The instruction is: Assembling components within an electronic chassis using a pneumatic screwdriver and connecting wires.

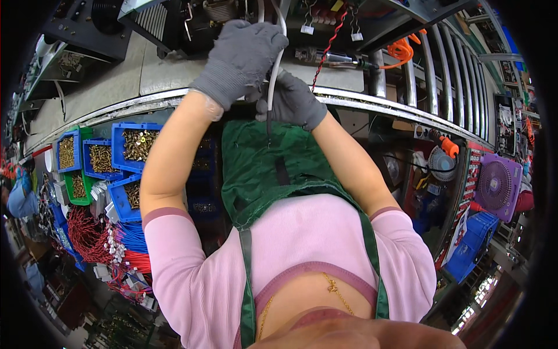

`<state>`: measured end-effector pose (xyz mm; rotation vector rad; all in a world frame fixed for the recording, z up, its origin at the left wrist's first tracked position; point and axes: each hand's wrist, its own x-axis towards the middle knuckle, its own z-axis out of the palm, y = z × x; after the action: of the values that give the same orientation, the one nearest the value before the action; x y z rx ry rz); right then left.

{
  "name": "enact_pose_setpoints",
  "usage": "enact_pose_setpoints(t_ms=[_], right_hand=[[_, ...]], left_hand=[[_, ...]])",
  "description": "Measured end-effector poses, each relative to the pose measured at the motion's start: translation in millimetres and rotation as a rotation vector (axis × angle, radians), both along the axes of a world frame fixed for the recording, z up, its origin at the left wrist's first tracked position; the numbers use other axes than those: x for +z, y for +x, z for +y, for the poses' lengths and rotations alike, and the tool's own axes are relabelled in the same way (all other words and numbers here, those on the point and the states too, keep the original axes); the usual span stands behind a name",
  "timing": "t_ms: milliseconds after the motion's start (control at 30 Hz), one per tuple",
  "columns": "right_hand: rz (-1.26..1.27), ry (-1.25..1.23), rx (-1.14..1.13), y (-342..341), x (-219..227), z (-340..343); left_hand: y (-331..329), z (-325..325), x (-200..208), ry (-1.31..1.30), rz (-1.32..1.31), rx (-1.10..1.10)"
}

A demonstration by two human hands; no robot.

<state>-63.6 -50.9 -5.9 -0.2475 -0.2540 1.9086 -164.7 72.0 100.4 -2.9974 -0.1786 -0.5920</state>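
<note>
1. The grey-gloved left hand point(244, 55) curls its fingers against a long, pale, flexible cable point(272, 84); their grip is hidden.
2. Nearer, the grey-gloved right hand point(296, 103) bends behind it, fingers' closure unclear.
3. The cable crosses the grey table's point(165, 75) near edge.
</note>
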Motion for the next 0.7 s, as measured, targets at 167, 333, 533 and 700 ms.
enact_pose_setpoints(t_ms=[167,333,533,700], right_hand=[[0.012,0.001,-0.007,-13,20,-1],[-0.2,0.094,-0.169,-18,39,-34],[-1.405,-0.223,-0.163,-10,48,-19],[-2.126,0.145,-0.039,-4,43,-5]], left_hand=[[-18,17,12,0.099,0.167,-0.047],[-54,77,-5,0.28,0.171,-0.043],[-41,25,7,0.031,-0.117,-0.029],[-22,2,-1,-0.04,0.369,-0.193]])
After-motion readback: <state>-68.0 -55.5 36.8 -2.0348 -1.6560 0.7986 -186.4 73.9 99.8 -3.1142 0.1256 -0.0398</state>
